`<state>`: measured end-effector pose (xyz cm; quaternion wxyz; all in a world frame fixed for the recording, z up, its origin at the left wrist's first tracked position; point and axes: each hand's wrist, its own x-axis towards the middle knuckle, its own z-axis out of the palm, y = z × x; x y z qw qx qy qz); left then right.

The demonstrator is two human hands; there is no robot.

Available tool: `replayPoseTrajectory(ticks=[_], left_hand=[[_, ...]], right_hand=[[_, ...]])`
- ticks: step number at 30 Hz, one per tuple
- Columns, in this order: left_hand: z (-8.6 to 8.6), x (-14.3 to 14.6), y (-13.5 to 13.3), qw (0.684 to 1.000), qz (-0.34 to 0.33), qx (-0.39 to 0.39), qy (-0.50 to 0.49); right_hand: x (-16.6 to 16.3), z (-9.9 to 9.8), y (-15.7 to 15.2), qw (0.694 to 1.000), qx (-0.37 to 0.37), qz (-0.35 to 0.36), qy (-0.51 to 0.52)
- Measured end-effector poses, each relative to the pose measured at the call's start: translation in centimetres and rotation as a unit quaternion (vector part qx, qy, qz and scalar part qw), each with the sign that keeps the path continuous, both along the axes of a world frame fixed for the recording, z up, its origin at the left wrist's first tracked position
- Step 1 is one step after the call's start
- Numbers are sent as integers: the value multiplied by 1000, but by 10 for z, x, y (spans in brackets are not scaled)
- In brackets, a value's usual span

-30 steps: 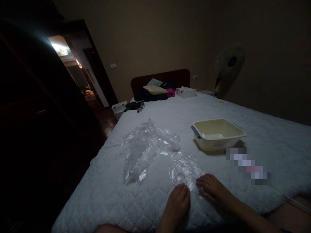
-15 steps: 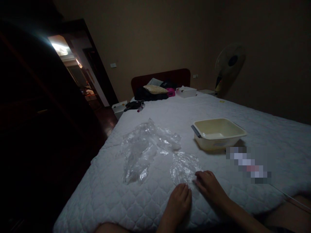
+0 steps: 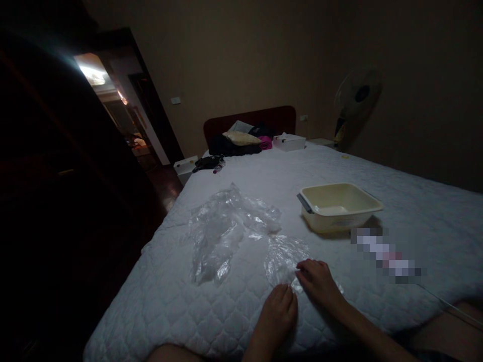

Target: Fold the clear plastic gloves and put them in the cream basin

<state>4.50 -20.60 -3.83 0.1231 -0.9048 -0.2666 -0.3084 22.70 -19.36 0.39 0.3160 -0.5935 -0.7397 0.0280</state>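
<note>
Sheets of clear crinkled plastic, which look like thin bags, lie on the white quilted bed (image 3: pixel 226 322). A larger heap of plastic (image 3: pixel 217 236) spreads left of centre, and a smaller clear plastic bag (image 3: pixel 285 254) lies right in front of me. My left hand (image 3: pixel 277 311) is closed at the near edge of this smaller bag, its fingers together and curled over the plastic. Lying over the bag's right side, my right hand (image 3: pixel 319 284) has loosely bent fingers that are somewhat apart. A bit of plastic shows to the right of that wrist.
A cream plastic basin (image 3: pixel 339 221) with grey handles stands to the right. Near it lies a blurred-out object (image 3: pixel 388 254) with a white cable. Clothes and a cushion (image 3: pixel 241 139), plus a white box (image 3: pixel 289 142), sit by the headboard. A fan (image 3: pixel 358 95) stands at the back right.
My right hand has shifted slightly left and away from me across the smaller bag. Some plastic now shows right of its wrist. My left hand stays in place.
</note>
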Motion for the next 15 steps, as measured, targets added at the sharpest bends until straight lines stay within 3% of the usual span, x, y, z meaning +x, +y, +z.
replayPoseTrajectory(ticks=[9,15], left_hand=[[-1,0,1,999,7,0,38],[-7,-2,1,999,2,16,36]], right_hand=[[-10,-3,3,993,29,95,-70],[-16,0,6,985,-18,121,-121]])
